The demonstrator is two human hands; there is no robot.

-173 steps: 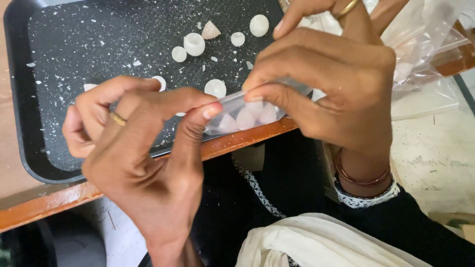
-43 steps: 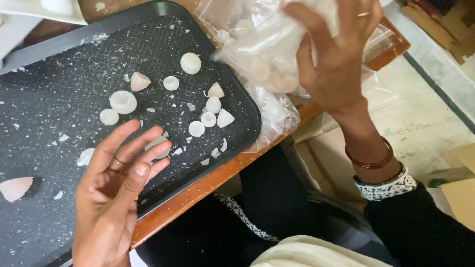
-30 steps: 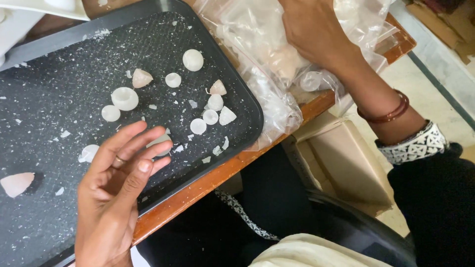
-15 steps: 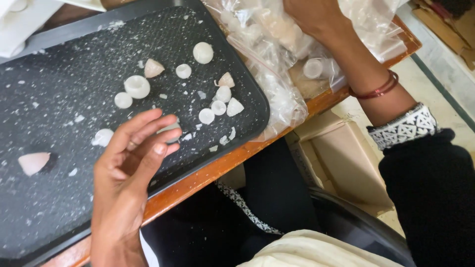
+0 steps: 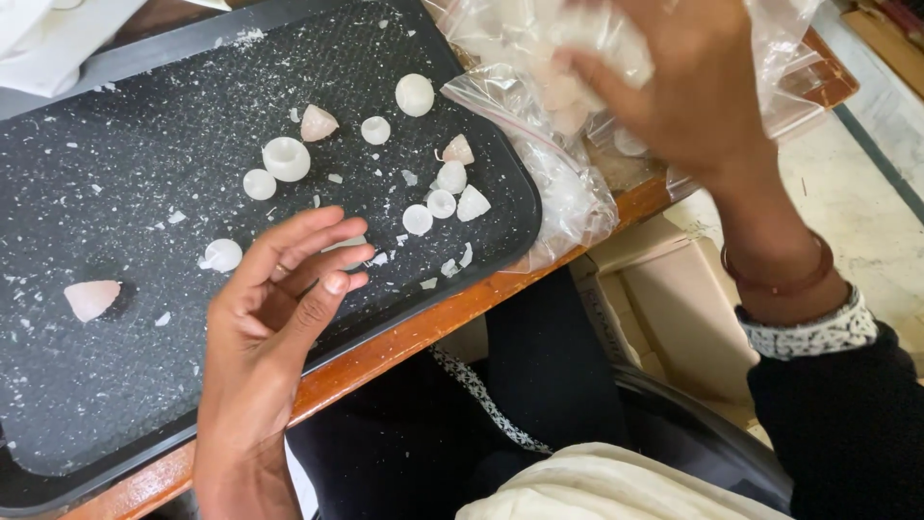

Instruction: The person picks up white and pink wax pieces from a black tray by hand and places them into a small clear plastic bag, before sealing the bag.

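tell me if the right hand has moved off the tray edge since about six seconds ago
Yes. The right hand went from the black plastic tray's near edge to the clear plastic bags beyond its right end.

A cardboard box sits below the surface's orange-brown wooden edge at centre right. White cloth lies at the bottom centre, and pale speckled floor shows at the right.

I see a brown wooden table edge carrying a black rectangular plastic tray on the left and clear plastic bags far right.
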